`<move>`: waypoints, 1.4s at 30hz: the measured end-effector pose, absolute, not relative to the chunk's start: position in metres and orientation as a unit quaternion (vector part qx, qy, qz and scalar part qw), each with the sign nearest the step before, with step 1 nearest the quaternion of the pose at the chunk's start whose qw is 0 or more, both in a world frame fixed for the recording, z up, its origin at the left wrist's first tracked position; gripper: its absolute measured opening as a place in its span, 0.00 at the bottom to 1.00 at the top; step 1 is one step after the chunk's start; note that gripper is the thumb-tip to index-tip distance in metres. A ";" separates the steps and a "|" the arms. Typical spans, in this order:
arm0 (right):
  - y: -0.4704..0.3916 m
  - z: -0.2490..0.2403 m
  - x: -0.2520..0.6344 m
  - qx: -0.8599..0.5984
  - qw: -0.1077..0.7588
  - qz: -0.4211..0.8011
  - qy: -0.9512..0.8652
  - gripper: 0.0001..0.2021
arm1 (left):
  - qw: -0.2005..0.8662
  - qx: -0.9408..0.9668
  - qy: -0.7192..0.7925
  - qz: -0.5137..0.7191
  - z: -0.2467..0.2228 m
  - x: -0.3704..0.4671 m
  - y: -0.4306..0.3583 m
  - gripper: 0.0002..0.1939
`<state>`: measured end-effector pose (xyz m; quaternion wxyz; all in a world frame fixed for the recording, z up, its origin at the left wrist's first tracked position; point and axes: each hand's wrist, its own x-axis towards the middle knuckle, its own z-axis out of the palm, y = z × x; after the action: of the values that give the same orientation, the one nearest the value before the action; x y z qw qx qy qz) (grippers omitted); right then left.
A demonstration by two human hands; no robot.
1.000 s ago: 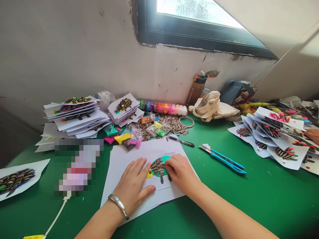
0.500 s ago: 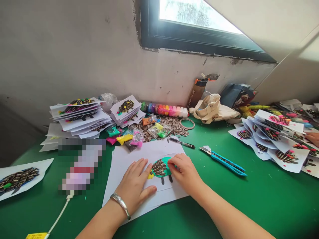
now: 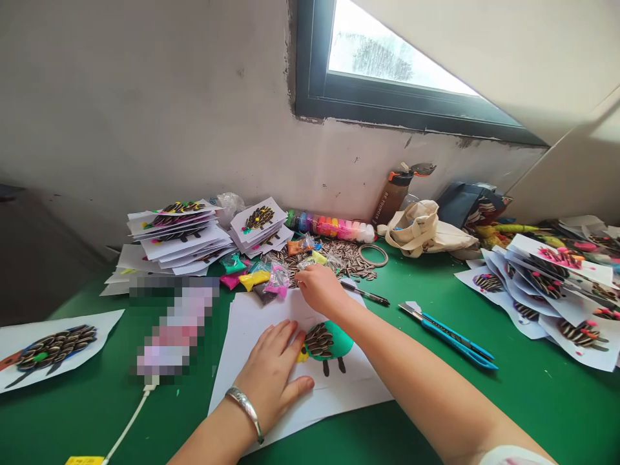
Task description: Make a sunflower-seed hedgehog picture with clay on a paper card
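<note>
My left hand [image 3: 274, 365], with a silver bracelet at the wrist, lies spread on the white paper [image 3: 252, 323], its fingertips beside the yellow head of a clay animal. The animal has a teal body [image 3: 341, 341], dark legs and striped seeds [image 3: 320, 340] on its left part. My right hand [image 3: 317, 287] is over the near edge of the seed pile [image 3: 343, 255], fingers bent downward. Whatever its fingertips hold, if anything, is hidden.
Clay bags [image 3: 254, 278] lie left of the seeds. A pen [image 3: 365, 294], blue cutter [image 3: 450, 336] and tape ring [image 3: 372, 256] are to the right. Stacked seed pictures stand left [image 3: 184, 236] and right [image 3: 547, 284]. Behind are a bottle [image 3: 391, 194] and cloth bag [image 3: 426, 229].
My right hand has left the teal body and moved up and away to the seed pile. My left hand stays spread on the paper. The whole view has shifted slightly.
</note>
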<state>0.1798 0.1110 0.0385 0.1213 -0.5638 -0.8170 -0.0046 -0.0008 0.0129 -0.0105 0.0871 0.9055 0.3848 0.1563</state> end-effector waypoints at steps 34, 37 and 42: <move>-0.020 0.017 0.238 -0.571 0.328 0.248 -0.711 0.09 | 0.094 0.912 0.386 0.099 0.002 0.003 0.015 0.30; -0.019 0.014 0.235 -0.562 0.322 0.193 -0.738 0.08 | 0.097 0.912 0.386 0.100 0.002 0.003 0.015 0.30; -0.021 0.014 0.235 -0.559 0.296 0.164 -0.757 0.07 | 0.100 0.910 0.388 0.108 0.001 0.003 0.015 0.30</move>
<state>0.2348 -0.0210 0.0136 0.2960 -0.5590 -0.7570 0.1639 0.0033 0.0153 0.0013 0.1002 0.9099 0.3877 0.1082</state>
